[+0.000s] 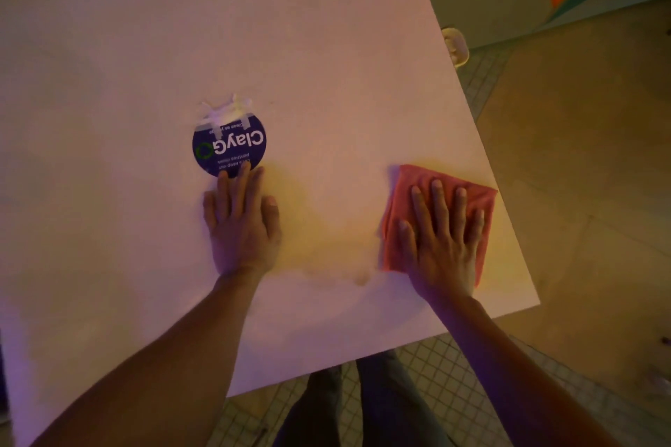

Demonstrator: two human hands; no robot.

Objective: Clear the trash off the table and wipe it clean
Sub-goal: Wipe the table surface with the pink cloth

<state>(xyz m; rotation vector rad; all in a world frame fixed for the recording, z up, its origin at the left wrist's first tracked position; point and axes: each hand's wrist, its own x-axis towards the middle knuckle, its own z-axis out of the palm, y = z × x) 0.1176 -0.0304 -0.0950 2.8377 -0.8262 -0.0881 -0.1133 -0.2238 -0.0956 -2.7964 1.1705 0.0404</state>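
No loose trash is visible on the desk [326,29]; wiping is under way. Right hand [441,245], fingers spread flat, presses the red cloth [410,181] beneath it. Left hand [241,221] rests flat, fingertips on the taped round sticker [228,143]. A smear lies between the hands.

Cloth [468,192] right of sticker [229,146]

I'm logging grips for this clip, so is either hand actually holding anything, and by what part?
Nothing is gripped. The right hand presses flat on the red cloth; the left hand lies flat, fingertips touching the round sticker.
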